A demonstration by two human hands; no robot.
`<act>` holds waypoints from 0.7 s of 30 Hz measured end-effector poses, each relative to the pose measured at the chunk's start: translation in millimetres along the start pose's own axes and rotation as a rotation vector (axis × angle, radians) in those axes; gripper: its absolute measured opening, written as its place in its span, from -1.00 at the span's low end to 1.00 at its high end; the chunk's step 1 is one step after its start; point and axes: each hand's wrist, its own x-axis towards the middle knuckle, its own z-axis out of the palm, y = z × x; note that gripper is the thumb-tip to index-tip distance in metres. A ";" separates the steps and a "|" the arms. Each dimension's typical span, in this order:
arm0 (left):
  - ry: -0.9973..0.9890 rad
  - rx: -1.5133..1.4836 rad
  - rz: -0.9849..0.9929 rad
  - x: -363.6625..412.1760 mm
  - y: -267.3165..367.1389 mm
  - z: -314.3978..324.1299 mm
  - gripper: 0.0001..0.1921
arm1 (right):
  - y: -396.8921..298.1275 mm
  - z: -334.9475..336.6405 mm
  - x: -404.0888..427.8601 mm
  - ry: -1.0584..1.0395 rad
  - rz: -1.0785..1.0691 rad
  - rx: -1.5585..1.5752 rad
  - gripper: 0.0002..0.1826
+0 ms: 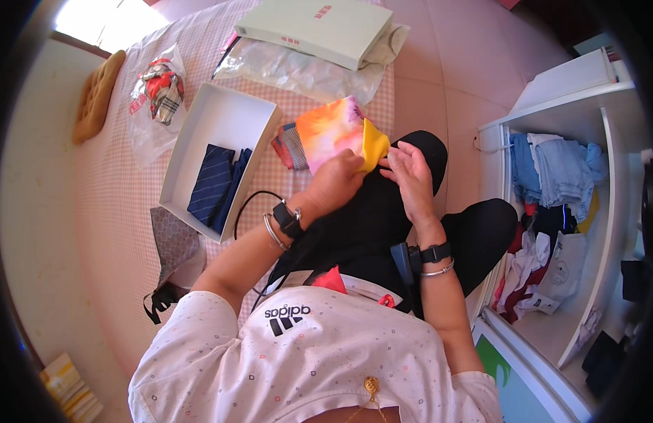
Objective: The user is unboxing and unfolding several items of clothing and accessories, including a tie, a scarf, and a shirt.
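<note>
A folded cloth in orange, pink and yellow [332, 132] lies over the bed's edge beside my thigh. My left hand [339, 177] grips its yellow part near the lower edge, fingers curled in. Close to the yellow corner, my right hand [408, 172] has its fingers spread; whether the fingertips touch the cloth is unclear. Partly under the colourful cloth is a red and grey checked cloth [292, 148]. To the left, an open white box [215, 106] holds a dark blue striped folded cloth [210, 185] and another navy one.
A white lidded box or lid [316, 26] rests on a clear plastic bag [284, 66]. Farther left are a bagged checked cloth [165, 92] and a brown cushion [99, 98]. Patterned grey fabric [173, 246] lies near my left elbow. At right, an open cabinet [609, 211] contains folded jeans [564, 169].
</note>
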 end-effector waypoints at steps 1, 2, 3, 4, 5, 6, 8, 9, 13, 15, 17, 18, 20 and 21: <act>-0.056 0.016 0.085 -5.2 5.0 -0.5 -0.85 | -0.4 1.6 3.2 0.025 0.000 -0.023 -0.59; -0.087 0.030 0.182 -14.3 11.9 -0.5 -0.87 | 0.5 2.2 5.1 0.021 0.002 -0.020 -0.59; -0.086 0.032 0.181 -18.9 11.7 -1.9 -0.87 | 1.6 2.2 7.6 0.024 0.003 -0.080 -0.59; -0.071 -0.068 0.221 -24.1 8.8 -6.8 -0.86 | 2.4 2.0 9.6 0.028 0.003 -0.139 -0.58; -0.058 -0.169 0.263 -27.8 4.6 -13.0 -0.85 | 2.6 0.5 11.5 0.028 0.003 -0.137 -0.58; -0.059 -0.190 0.072 -31.0 -1.4 -22.5 -0.85 | 3.0 -1.0 11.6 -0.011 0.011 -0.115 -0.57; 0.018 -0.027 -0.049 -30.5 -23.5 -43.9 -0.80 | 3.5 -3.6 10.7 -0.046 0.019 -0.090 -0.56; 0.098 0.153 0.020 -28.0 -39.6 -50.2 -0.75 | 3.5 -4.2 10.5 -0.049 0.020 -0.076 -0.58; 0.234 0.659 0.114 -19.7 -71.1 -56.6 -0.62 | 6.7 -3.0 12.4 -0.067 0.022 -0.045 -0.65; 0.127 0.755 0.159 -12.4 -75.8 -55.1 -0.53 | 7.1 -2.6 12.8 -0.062 0.024 -0.050 -0.67; 0.125 0.714 0.193 -3.4 -74.3 -53.4 -0.55 | 7.7 -3.1 13.2 -0.054 0.025 -0.057 -0.69; 0.125 0.677 0.221 0.5 -72.6 -53.6 -0.56 | 8.4 -3.1 13.3 -0.055 0.026 -0.051 -0.69; 0.125 0.625 0.229 6.9 -74.2 -54.9 -0.59 | 8.6 -3.4 13.3 -0.056 0.026 -0.045 -0.70; 0.126 0.576 0.233 10.8 -76.0 -55.8 -0.63 | 8.2 -3.3 13.5 -0.055 0.029 -0.057 -0.71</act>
